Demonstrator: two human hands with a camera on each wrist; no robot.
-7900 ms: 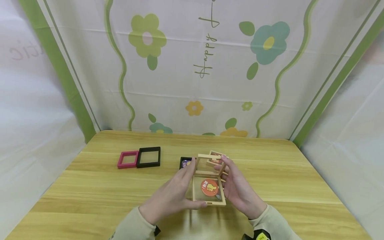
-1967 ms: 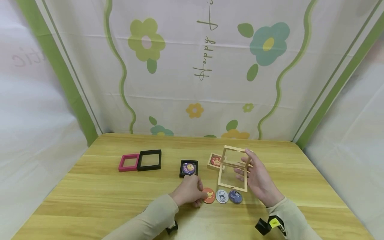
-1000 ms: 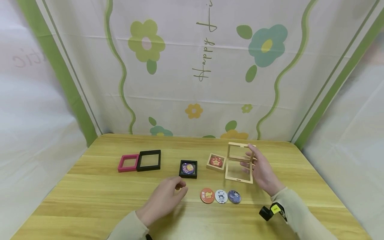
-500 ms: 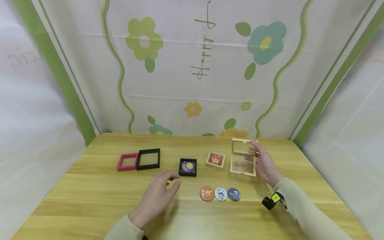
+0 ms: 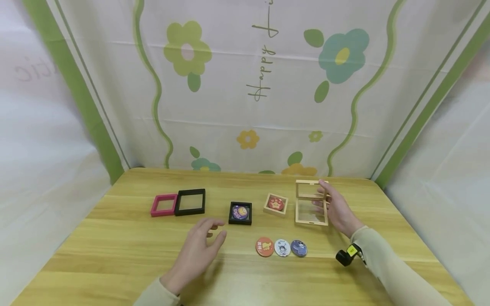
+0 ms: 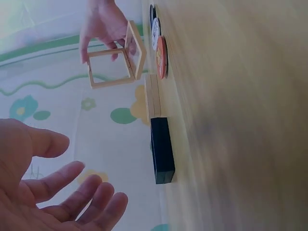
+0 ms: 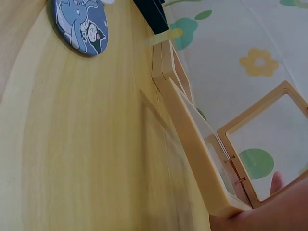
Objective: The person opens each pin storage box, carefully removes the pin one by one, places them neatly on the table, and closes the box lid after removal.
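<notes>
The pale wood-coloured, square hinged case (image 5: 310, 198) with clear panes is located at the right of the pale wooden table (image 5: 245, 282), just beside the cream square box (image 5: 274, 213) that contains a red round badge (image 5: 275, 203). The case is unfolded: one leaf extends toward the person, its clasp on the near edge, and the other rises at the far side. The hinge line runs left to right; the long axis of the unfolded pair points away from the person. Contact between the case and the table cannot be confirmed.

The right hand (image 5: 340, 213) grips the upright leaf at its right side, thumb on the upper right corner, fingers behind. The left hand (image 5: 199, 250) holds nothing; its fingers are loosely bent, thumb well apart from them, above the table near the small black square box (image 5: 240, 222) that contains a purple and yellow round badge (image 5: 240, 212).

Three round badges lie in a left-to-right row between the hands: orange badge (image 5: 265, 247), white badge (image 5: 282, 247), blue badge (image 5: 299, 248). Farther left, a larger black square frame (image 5: 190, 211) touches a pink square frame (image 5: 163, 213).
</notes>
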